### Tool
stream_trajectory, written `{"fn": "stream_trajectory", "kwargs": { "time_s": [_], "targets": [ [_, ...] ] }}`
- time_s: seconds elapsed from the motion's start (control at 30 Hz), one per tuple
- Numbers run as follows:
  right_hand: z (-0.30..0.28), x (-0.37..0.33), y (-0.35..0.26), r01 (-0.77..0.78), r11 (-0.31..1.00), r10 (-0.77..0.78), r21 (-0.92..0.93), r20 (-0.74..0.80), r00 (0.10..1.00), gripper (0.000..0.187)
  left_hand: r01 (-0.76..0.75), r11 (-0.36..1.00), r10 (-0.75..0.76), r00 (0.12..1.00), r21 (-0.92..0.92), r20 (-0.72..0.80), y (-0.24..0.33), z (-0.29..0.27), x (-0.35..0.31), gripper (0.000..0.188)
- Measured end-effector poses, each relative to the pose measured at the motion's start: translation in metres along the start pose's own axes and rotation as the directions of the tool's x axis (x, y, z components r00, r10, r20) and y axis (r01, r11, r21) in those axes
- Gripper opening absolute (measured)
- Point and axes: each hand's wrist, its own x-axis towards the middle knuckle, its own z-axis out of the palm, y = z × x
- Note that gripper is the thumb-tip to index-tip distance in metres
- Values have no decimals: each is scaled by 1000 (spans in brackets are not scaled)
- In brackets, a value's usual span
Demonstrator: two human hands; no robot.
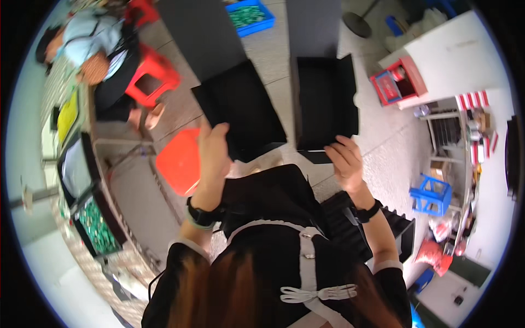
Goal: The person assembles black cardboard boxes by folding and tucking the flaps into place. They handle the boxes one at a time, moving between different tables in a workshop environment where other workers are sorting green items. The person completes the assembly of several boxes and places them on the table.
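Two black boxes stand side by side in front of me, with long dark lids folded open away from me. My left hand [214, 152] is on the near left edge of the left box [243, 106], its thumb over the rim and its other fingers partly hidden. At the near right corner of the right box [324, 104], my right hand [345, 163] has its fingers curled over the edge. Both boxes look empty inside. What holds them up from below is hidden.
A red stool [180, 163] stands by my left forearm. Beside my right arm is a black ribbed rack [350, 224]. A blue tray [257, 23] of green pieces lies ahead. Another person [93, 41] sits far left, near a workbench. A blue stool [432, 194] stands right.
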Motion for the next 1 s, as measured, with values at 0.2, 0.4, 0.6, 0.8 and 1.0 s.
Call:
{"fn": "stream_trajectory", "kwargs": {
  "time_s": [0.2,0.4,0.6,0.8,1.0],
  "targets": [
    [7,42,129,50,996,-53,-69,-37,998,28,113,991,-100,982,-76,163,-18,106,92,44],
    [-2,105,282,63,996,-66,-69,-45,997,28,109,993,-103,988,-50,111,-48,227,194,45],
    [0,172,421,21,999,-22,-26,-39,999,28,80,996,-76,992,-36,102,-62,355,290,39],
    [31,243,565,-50,996,45,-68,-76,996,29,88,995,-81,991,-56,111,-77,471,406,42],
    [57,336,726,-144,987,139,-67,-73,988,29,80,994,-68,987,-77,148,-78,606,552,51]
  ]
}}
